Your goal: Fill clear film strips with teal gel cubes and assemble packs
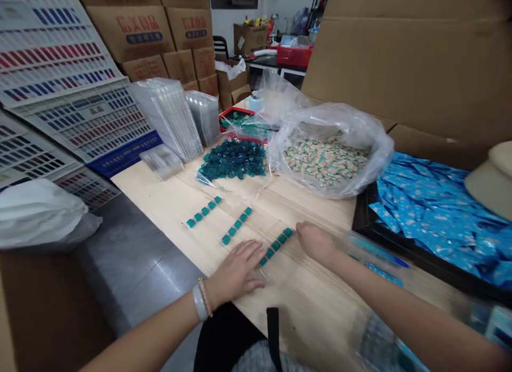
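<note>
On the wooden table lie three slanting rows of small teal square pieces: a left row [204,212], a middle row [237,226] and a right row [277,245]. A clear strip seems to lie under them. My left hand [239,268] rests with fingers stretched beside the near end of the right row, partly covering it. At that row's far end is my right hand [316,242], its fingers curled in a pinch; what they hold, if anything, is hidden. Beyond the rows lies a heap of dark teal pieces [234,159] on clear plastic.
A clear bag [372,143] of small beige-and-green pieces stands behind the right hand. Clear plastic cases [170,116] stand at the back left. To the right, a black tray [362,215] holds blue wrappers [424,201]. White crates [80,111] flank the table's left side.
</note>
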